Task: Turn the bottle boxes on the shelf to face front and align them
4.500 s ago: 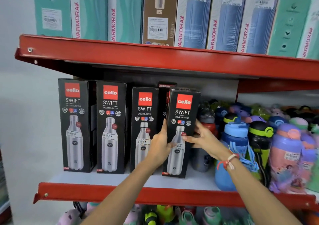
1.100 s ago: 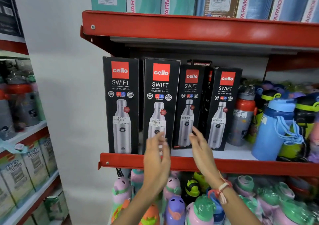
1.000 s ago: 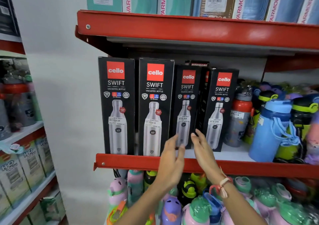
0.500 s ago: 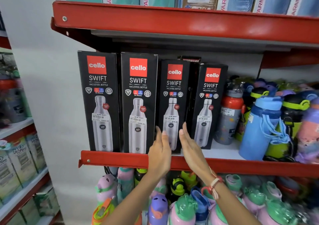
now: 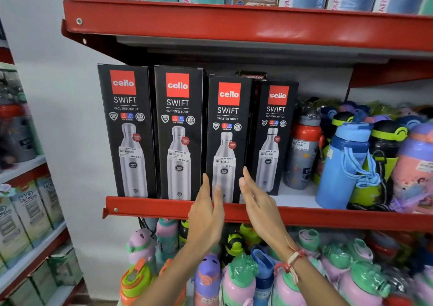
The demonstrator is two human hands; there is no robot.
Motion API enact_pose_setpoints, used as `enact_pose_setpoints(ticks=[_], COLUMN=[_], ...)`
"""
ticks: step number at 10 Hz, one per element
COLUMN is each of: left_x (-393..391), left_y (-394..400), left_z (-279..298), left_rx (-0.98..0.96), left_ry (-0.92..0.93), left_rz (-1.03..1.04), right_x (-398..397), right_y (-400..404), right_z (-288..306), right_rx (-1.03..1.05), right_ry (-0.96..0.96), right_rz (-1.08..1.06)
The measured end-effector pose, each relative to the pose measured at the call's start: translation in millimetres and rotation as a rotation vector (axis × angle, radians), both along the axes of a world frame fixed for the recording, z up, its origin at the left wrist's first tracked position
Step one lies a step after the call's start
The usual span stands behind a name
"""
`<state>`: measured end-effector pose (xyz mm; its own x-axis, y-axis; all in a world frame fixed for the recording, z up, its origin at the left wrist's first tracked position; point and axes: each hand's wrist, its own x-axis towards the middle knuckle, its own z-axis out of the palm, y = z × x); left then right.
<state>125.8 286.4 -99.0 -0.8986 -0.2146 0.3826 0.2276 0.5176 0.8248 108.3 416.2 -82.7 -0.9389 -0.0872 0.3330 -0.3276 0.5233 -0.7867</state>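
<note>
Since a second earlier, both hands had come off the second Cello box and drifted rightward to the third Cello Swift box (image 5: 226, 139), suggesting it was next for aligning. The left hand (image 5: 206, 214) and right hand (image 5: 257, 202) hung open, fingers loose, empty. The box stood between and just beyond the fingertips, facing front, at the shelf's red lip (image 5: 150, 206).

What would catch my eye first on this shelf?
Four tall black cardboard bottle boxes with red logos stand facing front on the red metal shelf. Both open hands, left and right, flank the third box. Colourful plastic bottles crowd the right.
</note>
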Motion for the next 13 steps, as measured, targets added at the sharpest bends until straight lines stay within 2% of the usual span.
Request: enact_pose_setpoints(ticks=[1, 2, 3, 4, 5, 7, 9, 11, 12, 13], left_x=[10.7, -5.9, -45.0, -73.8, -69.7, -22.5, 0.3, 1.2, 2.8, -7.3], left_y=[21.5, 55.3, 86.7, 96.4, 92.4, 66.6, 55.4, 49.0, 42.9, 27.8], left_z=[8.9, 19.2, 25.8, 28.7, 29.7, 17.0, 21.8, 33.6, 43.0, 76.7], left_rx=[-0.061, -0.060, -0.017, 0.071, 0.034, -0.054, -0.076, -0.156, -0.190, -0.118], left_ry=[0.345, 0.352, 0.047, -0.160, -0.187, -0.086, -0.096, -0.138, -0.135, 0.131], left_rz=[0.063, -0.206, -0.284, -0.272, -0.260, -0.291, -0.319, -0.373, -0.405, -0.363], right_x=[-16.4, -44.7, -70.2, -85.9, -78.7, -22.7, -2.3, -0.5, 3.2, -2.9], right_y=[22.1, 52.7, 69.9, 71.2, 72.6, 72.0, 62.7, 59.7, 55.9, 49.4], right_z=[1.1, 5.1, 5.6, 1.2, -0.2, -1.0, 0.9, 2.3, 14.7, 57.3], right_rx=[-0.165, -0.301, -0.354, -0.333, -0.241, -0.103, 0.114, 0.199, 0.247, 0.260], right_ry=[0.141, 0.152, 0.014, -0.041, -0.045, -0.003, 0.015, -0.001, 0.063, 0.445], right_rz=[-0.260, -0.360, -0.213, -0.115, -0.075, -0.050, -0.168, -0.207, -0.283, -0.417])
